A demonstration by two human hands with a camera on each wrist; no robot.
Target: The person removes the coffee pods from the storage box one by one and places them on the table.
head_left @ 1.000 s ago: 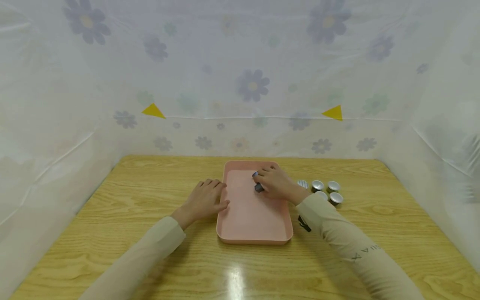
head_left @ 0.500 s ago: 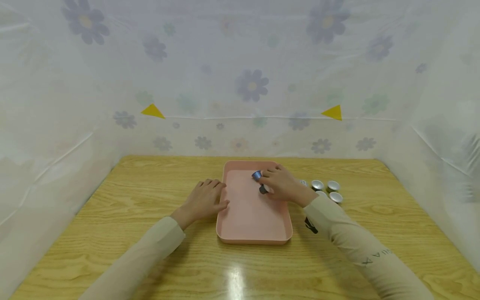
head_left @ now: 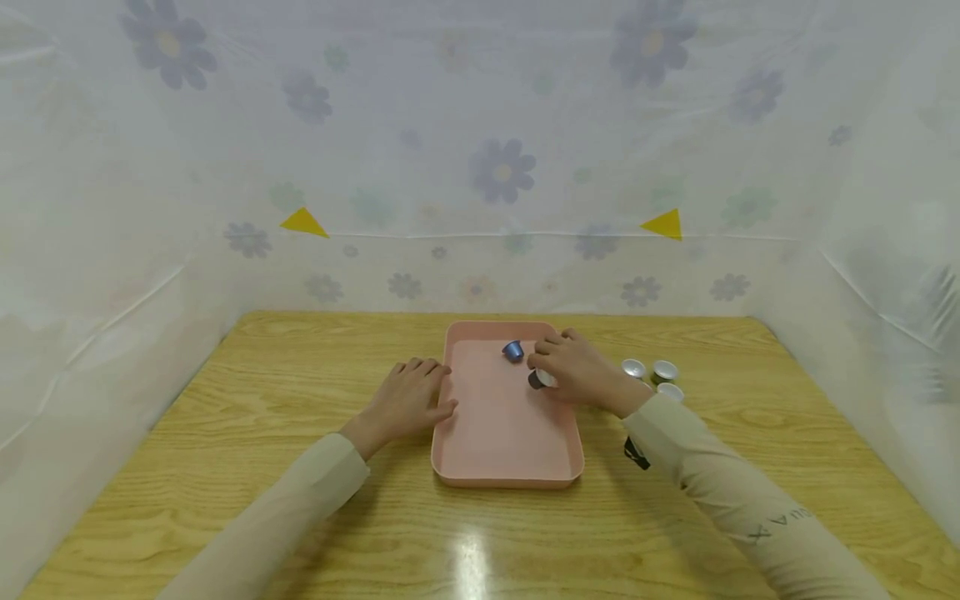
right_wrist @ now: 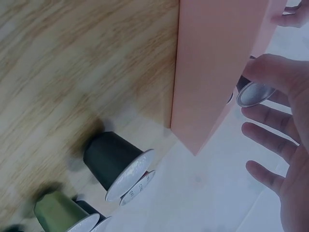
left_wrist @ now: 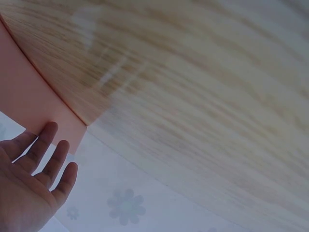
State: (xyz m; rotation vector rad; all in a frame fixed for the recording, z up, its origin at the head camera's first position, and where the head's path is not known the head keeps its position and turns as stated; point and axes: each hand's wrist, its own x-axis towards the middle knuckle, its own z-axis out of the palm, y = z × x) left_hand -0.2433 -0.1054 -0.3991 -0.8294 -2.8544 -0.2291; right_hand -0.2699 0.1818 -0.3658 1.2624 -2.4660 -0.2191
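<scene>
My right hand point(head_left: 573, 367) is over the right side of the pink tray point(head_left: 502, 454). Its thumb and a finger pinch a dark coffee capsule point(head_left: 536, 380) with a silver lid, also visible as a capsule point(right_wrist: 256, 94) in the right wrist view, where the other fingers spread apart. A blue coffee capsule point(head_left: 513, 351) lies tilted in the tray's far part, just left of that hand. My left hand point(head_left: 407, 396) rests against the tray's left rim, fingers relaxed; the left wrist view shows these fingers point(left_wrist: 48, 133) by the tray's outer wall.
Right of the tray, several coffee capsules point(head_left: 664, 372) stand on the wooden table point(head_left: 337, 533) with silver lids up, partly behind my right arm. In the right wrist view one is dark point(right_wrist: 113, 162) and another green point(right_wrist: 60, 212). Flower-patterned white sheeting point(head_left: 405, 167) surrounds the table.
My right hand has shifted slightly rightward with the dark capsule, uncovering the blue capsule and hiding more of those on the table. My left hand has stayed put.
</scene>
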